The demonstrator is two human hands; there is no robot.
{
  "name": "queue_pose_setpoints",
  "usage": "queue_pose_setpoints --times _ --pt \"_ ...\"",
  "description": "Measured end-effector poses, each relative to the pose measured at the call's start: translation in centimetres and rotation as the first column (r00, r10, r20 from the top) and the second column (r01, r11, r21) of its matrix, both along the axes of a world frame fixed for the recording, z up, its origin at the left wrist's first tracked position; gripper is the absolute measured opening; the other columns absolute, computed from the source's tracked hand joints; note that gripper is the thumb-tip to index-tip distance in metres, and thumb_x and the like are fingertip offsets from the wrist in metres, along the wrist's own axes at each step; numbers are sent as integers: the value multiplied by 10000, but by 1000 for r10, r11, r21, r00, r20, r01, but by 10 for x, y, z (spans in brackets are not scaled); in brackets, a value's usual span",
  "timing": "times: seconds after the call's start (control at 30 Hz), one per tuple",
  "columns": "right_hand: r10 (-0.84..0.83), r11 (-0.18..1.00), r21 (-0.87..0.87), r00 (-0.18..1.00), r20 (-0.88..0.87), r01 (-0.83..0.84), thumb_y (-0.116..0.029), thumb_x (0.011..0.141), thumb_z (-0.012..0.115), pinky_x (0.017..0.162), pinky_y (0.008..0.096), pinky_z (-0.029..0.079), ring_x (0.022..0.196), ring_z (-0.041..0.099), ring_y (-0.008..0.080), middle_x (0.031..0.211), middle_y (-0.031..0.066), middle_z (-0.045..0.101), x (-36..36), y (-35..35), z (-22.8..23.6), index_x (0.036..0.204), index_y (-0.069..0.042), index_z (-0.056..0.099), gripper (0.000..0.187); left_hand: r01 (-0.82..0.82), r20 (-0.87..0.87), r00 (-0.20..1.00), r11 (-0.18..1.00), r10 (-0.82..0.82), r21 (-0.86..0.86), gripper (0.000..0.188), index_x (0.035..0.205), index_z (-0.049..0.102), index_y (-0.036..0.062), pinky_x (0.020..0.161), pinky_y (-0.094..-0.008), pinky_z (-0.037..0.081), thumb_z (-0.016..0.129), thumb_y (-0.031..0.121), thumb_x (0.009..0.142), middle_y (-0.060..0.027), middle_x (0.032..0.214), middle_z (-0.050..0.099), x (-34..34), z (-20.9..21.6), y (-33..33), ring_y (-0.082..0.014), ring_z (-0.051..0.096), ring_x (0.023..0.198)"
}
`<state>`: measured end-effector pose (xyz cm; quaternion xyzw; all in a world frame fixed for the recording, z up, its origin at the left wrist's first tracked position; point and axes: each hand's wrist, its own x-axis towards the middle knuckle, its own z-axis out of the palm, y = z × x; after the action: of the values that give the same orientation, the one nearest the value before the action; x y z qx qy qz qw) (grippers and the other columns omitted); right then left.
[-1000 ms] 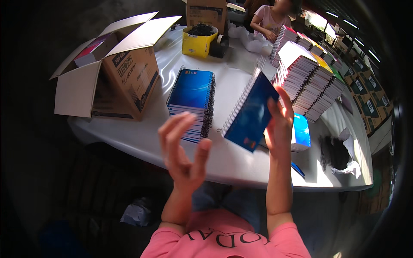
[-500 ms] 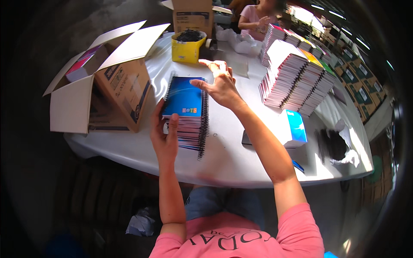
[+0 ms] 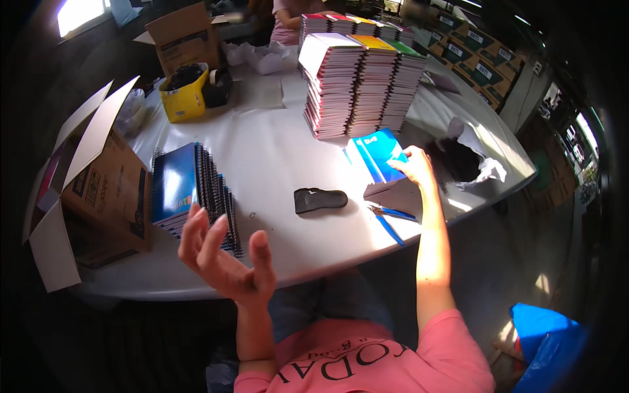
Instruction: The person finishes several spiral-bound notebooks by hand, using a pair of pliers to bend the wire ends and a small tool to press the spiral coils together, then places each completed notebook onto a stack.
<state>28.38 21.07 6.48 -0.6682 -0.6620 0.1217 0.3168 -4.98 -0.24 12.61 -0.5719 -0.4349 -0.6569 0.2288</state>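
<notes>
My left hand (image 3: 229,262) is raised near the table's front edge, its fingers spread and holding nothing. Just beyond it lies a stack of blue-covered spiral notebooks (image 3: 177,177), black coils facing right. Over to the right, my right hand (image 3: 416,165) grips the edge of a blue-covered booklet (image 3: 383,152) on top of a small stack. The thumb rests on its cover, and no coil shows on it. In front of that stack lie pliers with blue handles (image 3: 393,219). A black object with a rounded end (image 3: 320,201) sits between the two stacks.
An open cardboard box (image 3: 108,193) stands at the left. Tall piles of spiral notebooks (image 3: 357,85) rise behind the small stack. A yellow container (image 3: 183,98) holds black coils at the back left. White wrapping with black coils (image 3: 468,157) lies right. Another person (image 3: 288,23) is at the far side.
My right hand has left the spiral notebooks and taken hold of a blue booklet at the right. My left hand has let go of the notebook stack and opened. The view has swung right.
</notes>
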Motion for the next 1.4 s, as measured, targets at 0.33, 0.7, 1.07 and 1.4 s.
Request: queue_pose_setpoints --times 0.33,0.7,1.07,1.4 --pt "550 835 23 835 -2 -550 -106 694 732 671 451 506 753 632 396 808 172 653 -93 -131 2 1024 -90 554 375 136 -310 905 890 -290 -436 504 1269 486 49 1086 -542 226 668 190 822 -156 1249 513 92 -58 4 -349 446 1237" --pt "-251 952 174 967 -37 253 -417 760 719 1004 434 378 1225 446 280 1319 113 475 77 13 -27 1354 -114 433 725 -104 -405 896 799 -183 -592 634 1227 549 104 873 -497 362 749 391 697 -143 995 491 99 -112 28 -337 447 983" --pt "-185 946 -121 806 562 302 -65 858 518 870 441 497 1057 592 364 1089 173 619 88 66 -30 1125 -87 568 273 -147 -289 957 885 15 -442 438 776 568 111 878 -563 318 784 431 569 -80 898 501 98 -115 30 -307 478 949" --pt "106 898 409 981 163 -165 -297 959 495 680 353 472 727 567 243 856 103 555 28 -17 52 1243 -186 578 315 -208 -278 957 862 82 -463 414 744 547 144 842 -521 343 811 412 570 -28 898 521 70 -120 16 -283 475 959"
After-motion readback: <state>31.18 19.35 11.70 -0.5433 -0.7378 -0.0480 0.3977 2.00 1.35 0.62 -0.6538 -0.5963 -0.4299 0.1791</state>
